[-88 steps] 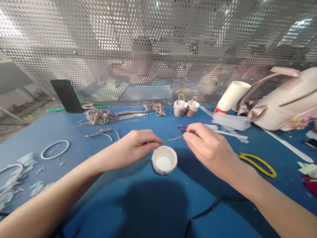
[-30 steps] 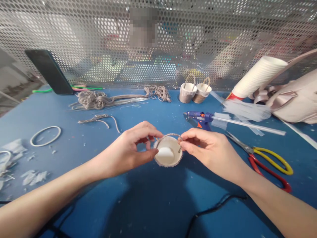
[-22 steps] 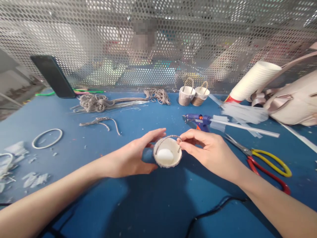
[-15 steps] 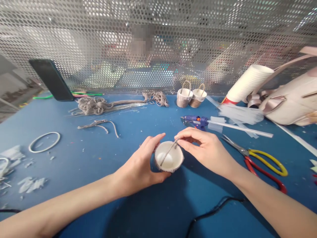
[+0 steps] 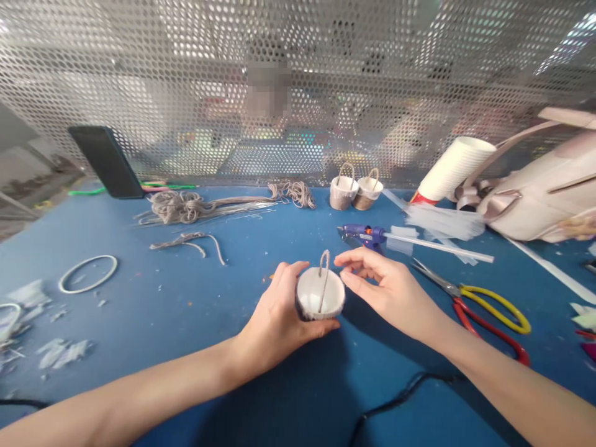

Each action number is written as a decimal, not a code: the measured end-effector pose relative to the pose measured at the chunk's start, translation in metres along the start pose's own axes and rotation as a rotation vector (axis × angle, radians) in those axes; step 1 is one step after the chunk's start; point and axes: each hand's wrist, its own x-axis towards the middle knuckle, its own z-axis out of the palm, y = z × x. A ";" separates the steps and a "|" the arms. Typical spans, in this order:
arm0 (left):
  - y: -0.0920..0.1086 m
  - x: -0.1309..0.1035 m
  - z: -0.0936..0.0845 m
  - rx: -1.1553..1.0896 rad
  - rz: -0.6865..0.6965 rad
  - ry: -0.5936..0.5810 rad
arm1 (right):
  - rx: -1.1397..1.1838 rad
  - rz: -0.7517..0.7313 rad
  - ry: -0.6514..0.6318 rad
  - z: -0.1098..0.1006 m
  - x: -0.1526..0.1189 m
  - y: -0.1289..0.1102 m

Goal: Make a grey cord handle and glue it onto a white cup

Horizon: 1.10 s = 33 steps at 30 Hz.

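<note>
My left hand (image 5: 280, 308) is wrapped around a small paper cup (image 5: 310, 294), its thumb along the near side and its fingers at the far left. The cup is white inside, and its mouth faces up towards me. A thin grey-brown cord handle (image 5: 325, 271) arches over the mouth. Just right of the rim, my right hand (image 5: 388, 292) has its thumb and curved fingers apart, off the cord. Behind them lies a blue glue gun (image 5: 365, 233) with a long clear glue stick. Two finished-looking cups with cord handles (image 5: 343, 193) stand at the back.
Red-and-yellow-handled scissors (image 5: 470, 301) lie by my right forearm. A black cable (image 5: 395, 397) crosses the near table. Grey cord bundles (image 5: 179, 207), a phone (image 5: 108, 162) and a white ring (image 5: 88, 274) are at left; a paper cup stack (image 5: 456, 166) and bag (image 5: 540, 186) at right.
My right hand has let go of the cord handle and sits slightly right of it. The handle now stands as an arch, and my left hand has turned the cup a little.
</note>
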 end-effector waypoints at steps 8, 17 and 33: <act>-0.009 -0.007 0.010 -0.012 0.126 0.053 | 0.055 -0.126 0.023 0.009 0.001 -0.005; -0.007 -0.013 -0.016 -0.128 0.040 -0.038 | 0.024 -0.164 0.036 0.008 -0.002 -0.004; 0.011 0.025 -0.047 -0.093 0.097 -0.128 | -0.265 0.178 0.246 -0.039 0.001 0.075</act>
